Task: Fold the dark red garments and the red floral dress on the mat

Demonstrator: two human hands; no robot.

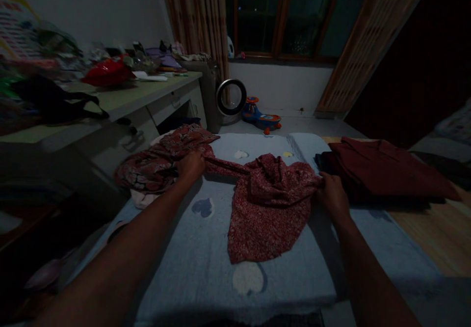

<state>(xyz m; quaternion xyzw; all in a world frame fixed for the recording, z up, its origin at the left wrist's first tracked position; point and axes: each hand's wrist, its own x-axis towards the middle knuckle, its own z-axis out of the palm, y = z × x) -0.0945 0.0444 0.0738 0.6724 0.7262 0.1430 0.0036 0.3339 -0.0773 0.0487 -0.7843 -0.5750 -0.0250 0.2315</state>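
Observation:
A dark red garment with a fine pale print [270, 219] lies bunched on a light blue cloth with heart shapes [217, 283]. My left hand [192, 166] is closed on a narrow, stretched part of it. At its other side, my right hand [334, 195] pinches the garment's edge. Between my hands the fabric is gathered in folds, and its lower part spreads flat toward me. Beside my left hand rests a heap of reddish patterned cloth [152, 162]. Just past my right hand sits a stack of folded dark red cloth [390, 167].
A cluttered desk [147, 94] with drawers runs along the left, carrying a red bag [108, 71] and a black bag [55, 98]. Beyond stand a front-loading washer with its round door [231, 97] open and a blue and orange ride-on toy [261, 117].

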